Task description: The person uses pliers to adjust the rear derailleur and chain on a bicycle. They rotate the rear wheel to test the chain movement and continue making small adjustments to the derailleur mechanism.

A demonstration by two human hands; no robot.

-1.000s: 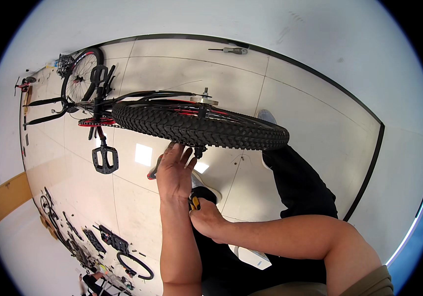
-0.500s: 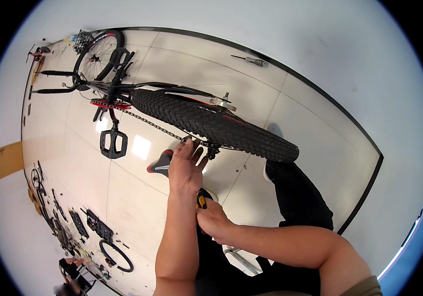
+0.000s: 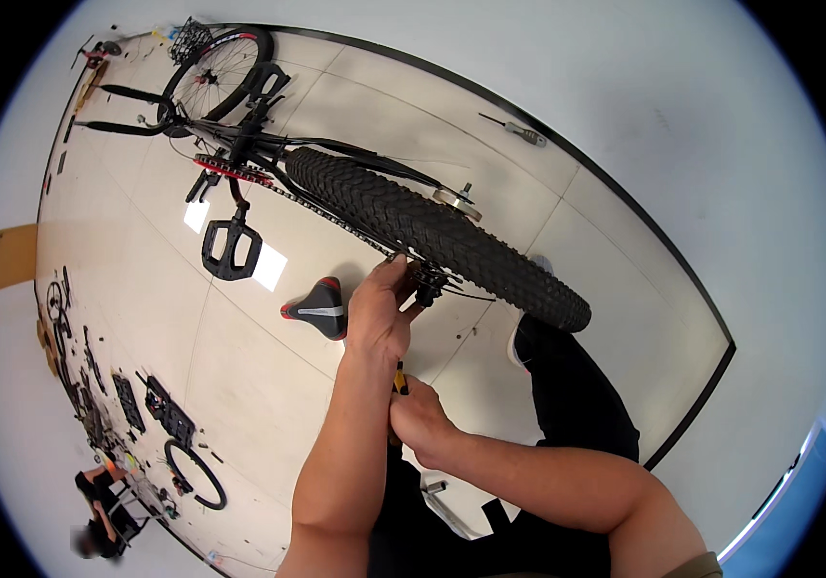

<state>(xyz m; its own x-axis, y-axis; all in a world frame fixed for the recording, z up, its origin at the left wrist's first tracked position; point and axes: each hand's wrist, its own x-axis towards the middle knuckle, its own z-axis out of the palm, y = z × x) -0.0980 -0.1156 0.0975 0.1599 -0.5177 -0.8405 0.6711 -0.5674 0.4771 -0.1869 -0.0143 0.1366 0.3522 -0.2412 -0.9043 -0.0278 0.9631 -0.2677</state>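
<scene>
A black bicycle's rear tire [image 3: 432,220] runs across the middle. Its chain [image 3: 331,217] stretches from the red chainring [image 3: 230,170] to the rear hub. My left hand [image 3: 379,313] reaches up to the hub, its fingers bent and closed around the black rear derailleur [image 3: 428,285] at the chain's end; the fingertips are partly hidden. Just below and right of my left wrist, my right hand [image 3: 419,419] is closed on a tool with a yellow-and-black handle [image 3: 400,379]. The rest of that tool is covered, so its kind does not show.
Left of my left hand is a black, grey and red saddle [image 3: 319,308], with a pedal [image 3: 231,248] beyond it. A grey-handled screwdriver [image 3: 525,133] lies by the wall. At lower left are a loose tire [image 3: 196,475], tool trays [image 3: 171,411] and a seated person [image 3: 104,496].
My left hand has shifted from the chain to the derailleur, fingers more closed. My right hand stays low with the tool. The view has swung, and more of the saddle shows.
</scene>
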